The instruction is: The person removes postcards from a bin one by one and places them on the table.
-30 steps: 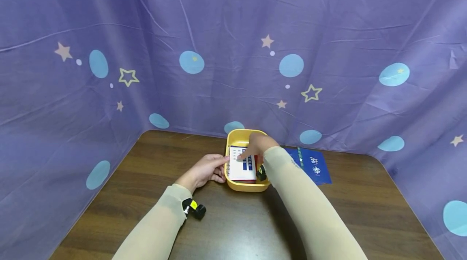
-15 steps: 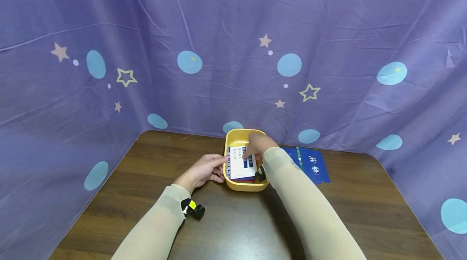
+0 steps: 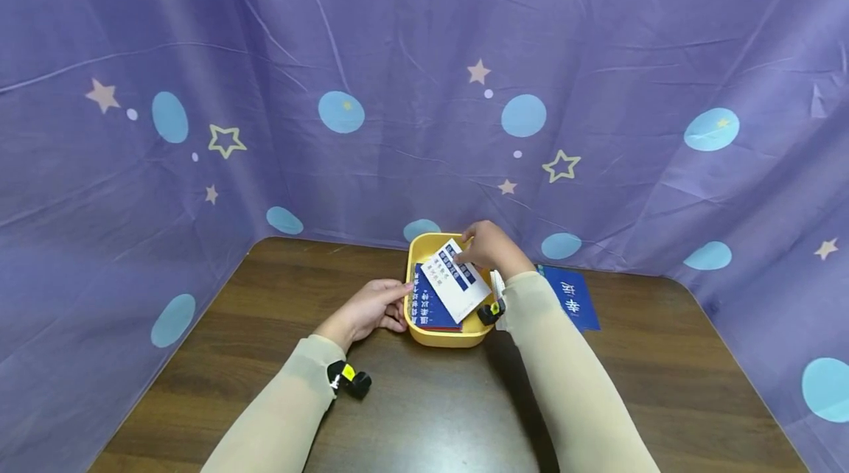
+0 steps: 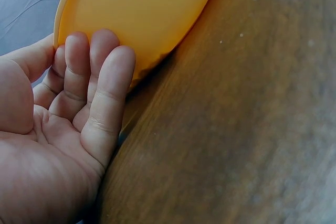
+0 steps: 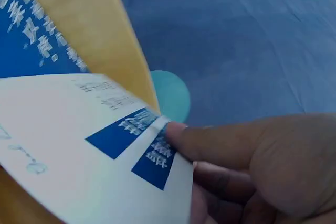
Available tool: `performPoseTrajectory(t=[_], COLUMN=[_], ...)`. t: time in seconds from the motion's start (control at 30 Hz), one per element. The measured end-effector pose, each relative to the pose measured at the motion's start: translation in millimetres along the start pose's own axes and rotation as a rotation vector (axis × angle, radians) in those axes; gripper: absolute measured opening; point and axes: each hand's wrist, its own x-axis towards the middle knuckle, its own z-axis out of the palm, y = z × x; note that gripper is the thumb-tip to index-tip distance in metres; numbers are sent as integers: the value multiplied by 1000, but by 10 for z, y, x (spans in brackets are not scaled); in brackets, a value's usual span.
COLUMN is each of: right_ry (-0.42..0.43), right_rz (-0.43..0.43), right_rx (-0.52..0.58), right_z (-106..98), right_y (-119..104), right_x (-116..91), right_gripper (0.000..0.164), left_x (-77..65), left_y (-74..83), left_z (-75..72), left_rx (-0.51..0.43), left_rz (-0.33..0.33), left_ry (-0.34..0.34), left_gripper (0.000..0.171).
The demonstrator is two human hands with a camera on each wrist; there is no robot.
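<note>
A yellow plastic basket [image 3: 447, 340] stands on the table near the curtain. My left hand [image 3: 371, 309] grips its left wall, thumb at the rim and fingers against the outside, as the left wrist view shows [image 4: 79, 108]. Between thumb and fingers my right hand [image 3: 496, 248] pinches a white card [image 3: 454, 289] with blue printed blocks. That card is tilted and raised over the basket; the right wrist view shows the pinched edge of the card [image 5: 94, 171] closely. Beneath it, inside the basket, lies a blue card [image 3: 434, 303] with white characters, a red edge showing below.
Blue cards [image 3: 573, 300] lie on the brown wooden table [image 3: 411, 414] right of the basket, partly hidden by the right sleeve. White card edges [image 3: 497, 285] show between basket and sleeve. A purple curtain [image 3: 398, 90] with stars and dots stands behind the table.
My right hand has pulled the white card up from the stack and turned it, moving slightly right and uncovering the blue card. My left hand stays at the basket's wall.
</note>
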Motion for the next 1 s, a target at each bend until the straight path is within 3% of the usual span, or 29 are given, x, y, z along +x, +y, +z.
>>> performPoseTrajectory(t=[0.17, 0.4, 0.7, 1.0], right_ry=[-57, -53, 80, 224], right_rz=[-37, -69, -81, -34], right_rx=[208, 401, 367, 240], right_z=[-92, -265, -609, -843], right_y=[216, 476, 722, 923], right_x=[-38, -196, -460, -571], right_gripper=[18, 24, 35, 33], left_x=[-7, -9, 0, -8], left_y=[20, 12, -6, 9], left_z=[11, 24, 25, -1], left_rx=[3, 0, 0, 11], left_rz=[0, -6, 7, 9], left_ry=[3, 2, -3, -2], left_gripper=[37, 37, 35, 35])
